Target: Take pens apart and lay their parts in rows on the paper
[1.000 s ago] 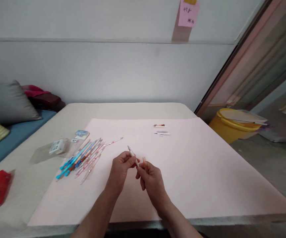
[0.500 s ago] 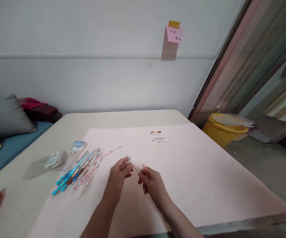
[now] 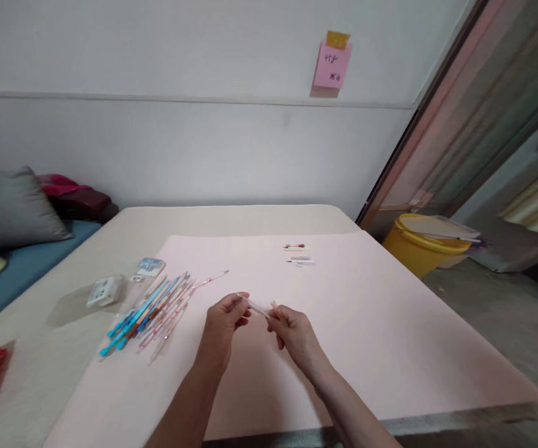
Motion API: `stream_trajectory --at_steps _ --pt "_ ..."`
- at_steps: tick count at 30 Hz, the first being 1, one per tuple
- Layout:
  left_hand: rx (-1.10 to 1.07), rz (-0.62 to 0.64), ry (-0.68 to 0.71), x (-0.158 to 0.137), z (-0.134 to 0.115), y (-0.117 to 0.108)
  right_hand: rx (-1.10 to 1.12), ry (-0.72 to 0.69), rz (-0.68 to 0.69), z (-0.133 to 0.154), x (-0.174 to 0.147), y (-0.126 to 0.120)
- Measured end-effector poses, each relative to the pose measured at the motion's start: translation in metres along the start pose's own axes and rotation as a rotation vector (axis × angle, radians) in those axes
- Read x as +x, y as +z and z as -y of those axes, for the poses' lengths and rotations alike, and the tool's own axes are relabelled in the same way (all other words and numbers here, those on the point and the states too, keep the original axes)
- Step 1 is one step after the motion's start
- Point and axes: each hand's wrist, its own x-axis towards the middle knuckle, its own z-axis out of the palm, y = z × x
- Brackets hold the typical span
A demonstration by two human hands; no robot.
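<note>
The held pen (image 3: 257, 308) is whitish, the sheet (image 3: 390, 336) pale pink.

soft, muted light; faint shadow under the pink note (image 3: 333, 64); edges stretched, slightly blurred.

Pen part (image 3: 258, 308) between left grip (image 3: 223, 318) and right grip (image 3: 296, 328)

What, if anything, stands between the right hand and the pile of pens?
The left hand does, with the slim pale pen part spanning between it and the right hand; the pile of pens lies beyond, further left.
</note>
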Motion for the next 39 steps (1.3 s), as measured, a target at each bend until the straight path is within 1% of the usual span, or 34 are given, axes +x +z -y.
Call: stream_trajectory --at_steps 4,7,9,12,17,21,25,28,31,34,39 --pt "-0.008 -0.018 0.014 0.000 0.001 0.001 -0.005 -0.013 -0.021 -0.006 0.004 -0.003" --pt "-0.011 -0.051 0.020 0.001 0.001 0.002 0.024 0.032 -0.031 -0.004 0.006 -0.006" --pt "-0.020 -0.073 0.017 0.001 0.002 0.001 0.099 0.070 -0.015 -0.001 0.006 -0.007" --pt "-0.046 -0.096 0.002 0.001 0.004 0.000 0.269 0.127 -0.002 0.002 0.006 -0.009" --pt "-0.082 -0.125 0.000 0.003 0.004 0.000 0.502 0.212 -0.065 0.000 0.008 -0.011" --pt "-0.094 -0.165 0.006 0.005 0.003 -0.002 0.577 0.251 -0.114 -0.001 0.012 -0.018" --pt "-0.091 -0.184 0.016 0.006 0.003 -0.004 0.595 0.249 -0.167 -0.002 0.014 -0.023" --pt "-0.070 -0.172 0.019 0.003 0.005 0.001 0.616 0.238 -0.175 -0.003 0.013 -0.018" --pt "-0.048 -0.113 0.045 -0.001 0.008 0.011 0.688 0.240 -0.133 -0.004 0.008 -0.006" --pt "-0.030 -0.105 0.082 -0.004 0.007 0.016 0.793 0.290 -0.118 -0.005 0.005 0.003" --pt "-0.014 -0.116 0.063 -0.004 0.004 0.017 0.941 0.393 -0.187 -0.005 0.005 0.002"
